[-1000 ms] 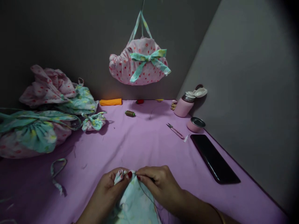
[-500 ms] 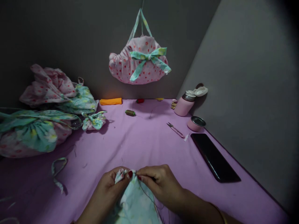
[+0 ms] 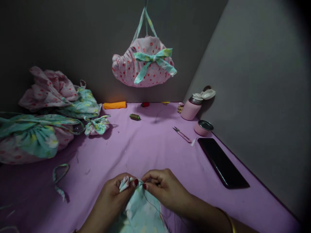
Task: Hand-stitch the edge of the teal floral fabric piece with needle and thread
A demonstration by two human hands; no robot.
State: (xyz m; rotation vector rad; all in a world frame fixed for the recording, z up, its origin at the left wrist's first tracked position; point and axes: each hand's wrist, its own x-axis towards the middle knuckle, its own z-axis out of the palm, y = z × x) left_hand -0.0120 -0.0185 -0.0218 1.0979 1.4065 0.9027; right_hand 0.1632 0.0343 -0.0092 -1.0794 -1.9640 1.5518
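Note:
A pale turquoise floral piece of cloth [image 3: 139,212] lies bunched at the near edge of the purple table cover [image 3: 136,152]. My left hand [image 3: 114,195] pinches the cloth's gathered top between thumb and fingers. My right hand [image 3: 164,189] is closed in a pinch right beside it, at the same gathered edge; a thin dark thread [image 3: 155,207] trails down from it over the cloth. What the right fingertips grip is too small to make out.
A pink dotted cloth bag with a turquoise bow [image 3: 144,66] hangs on the back wall. Fabric bundles [image 3: 41,129] pile at left. Thread snips [image 3: 181,135], a black phone [image 3: 223,162], a pink flask [image 3: 191,108], its cup [image 3: 203,128], thread spools [image 3: 134,116] and an orange roll [image 3: 114,105] lie further back.
Both hands stay on the cloth; my right fingers have curled tighter and shifted slightly up at the gathered edge. The view has drifted a little.

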